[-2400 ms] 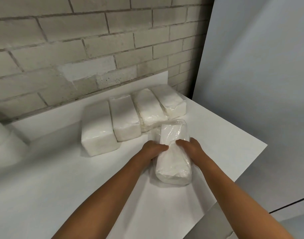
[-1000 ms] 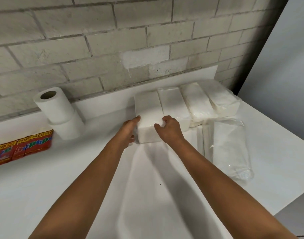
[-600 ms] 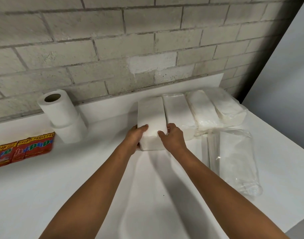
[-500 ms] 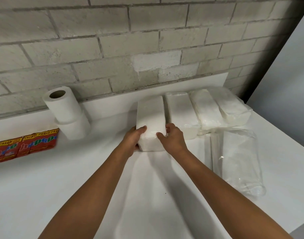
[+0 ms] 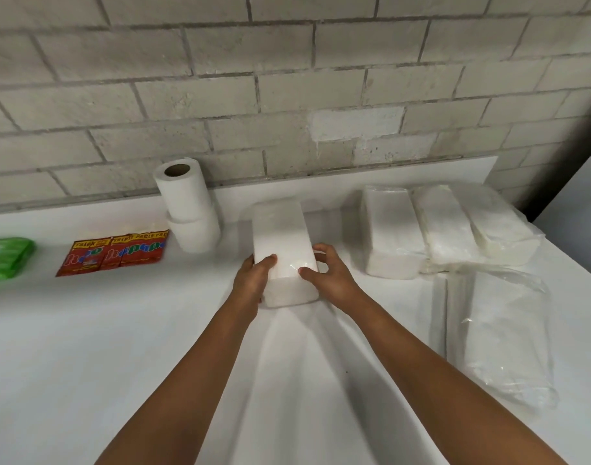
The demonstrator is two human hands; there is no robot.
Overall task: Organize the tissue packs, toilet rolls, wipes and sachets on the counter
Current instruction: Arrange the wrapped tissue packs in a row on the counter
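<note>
A white tissue pack [image 5: 282, 239] lies lengthwise on the white counter [image 5: 119, 347], apart from the others. My left hand [image 5: 253, 276] grips its near left corner and my right hand [image 5: 331, 275] grips its near right corner. Three more tissue packs [image 5: 389, 229] [image 5: 446, 226] [image 5: 498, 223] lie side by side against the wall at the right. Another pack in loose clear plastic [image 5: 502, 333] lies in front of them. Two toilet rolls [image 5: 186, 206] stand stacked at the wall. Red sachets [image 5: 114, 255] and a green wipes pack [image 5: 5, 258] lie at the left.
A grey brick wall [image 5: 253, 78] runs behind the counter. A pale panel [image 5: 586, 182] closes the right side. The counter's right edge lies beyond the plastic-wrapped pack.
Both hands left the plastic-wrapped pack, took the leftmost pack of the row and slid it left, opening a gap beside the other three. The view has swung left, showing the wipes.
</note>
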